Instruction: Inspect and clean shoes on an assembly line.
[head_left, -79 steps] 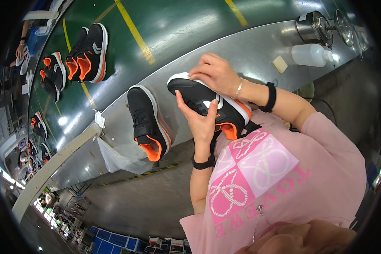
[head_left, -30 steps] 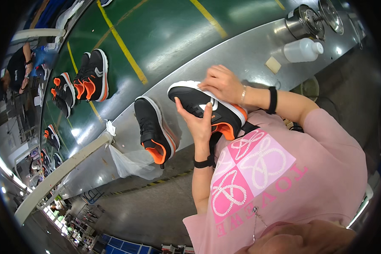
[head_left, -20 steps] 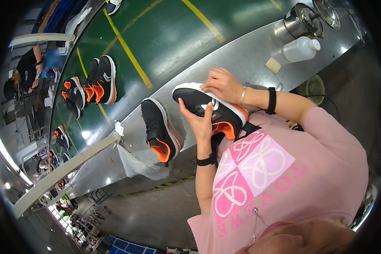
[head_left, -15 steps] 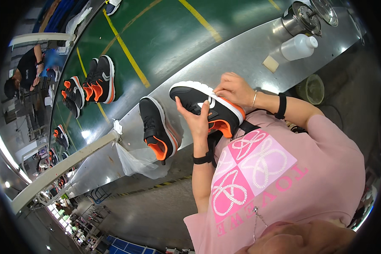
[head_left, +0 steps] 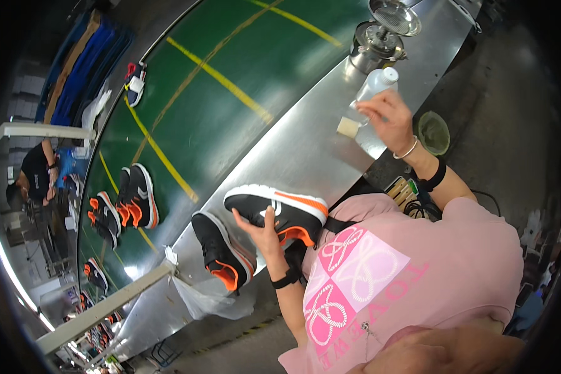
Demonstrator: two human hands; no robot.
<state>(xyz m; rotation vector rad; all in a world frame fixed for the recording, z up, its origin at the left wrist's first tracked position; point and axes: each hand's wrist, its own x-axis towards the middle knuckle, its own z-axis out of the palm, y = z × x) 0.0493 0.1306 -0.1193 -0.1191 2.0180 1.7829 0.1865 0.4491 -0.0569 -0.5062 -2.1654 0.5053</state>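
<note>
A black sneaker with an orange lining and white sole (head_left: 250,202) lies on its side at the metal ledge, toe to the left. My left hand (head_left: 265,240) grips it, thumb and fingers spread along the upper. Beside it on the left, its matching sneaker (head_left: 210,243) rests on the ledge. My right hand (head_left: 389,121) is off the shoe, raised over the ledge near a pale yellow sponge block (head_left: 348,127) and a white plastic bottle (head_left: 371,84). Its fingers are pinched together; what they hold, if anything, is too small and blurred to name.
A metal pot with a raised round lid (head_left: 371,47) stands beyond the bottle. Several more sneakers (head_left: 137,196) sit on the green conveyor belt (head_left: 199,118). A pale post (head_left: 106,305) and a clear plastic bag (head_left: 209,299) are at the lower left. Another person (head_left: 37,174) works across the belt.
My right hand has left the sneaker's sole and moved right to the sponge and bottle. My left hand still holds the sneaker. The whole view has shifted.
</note>
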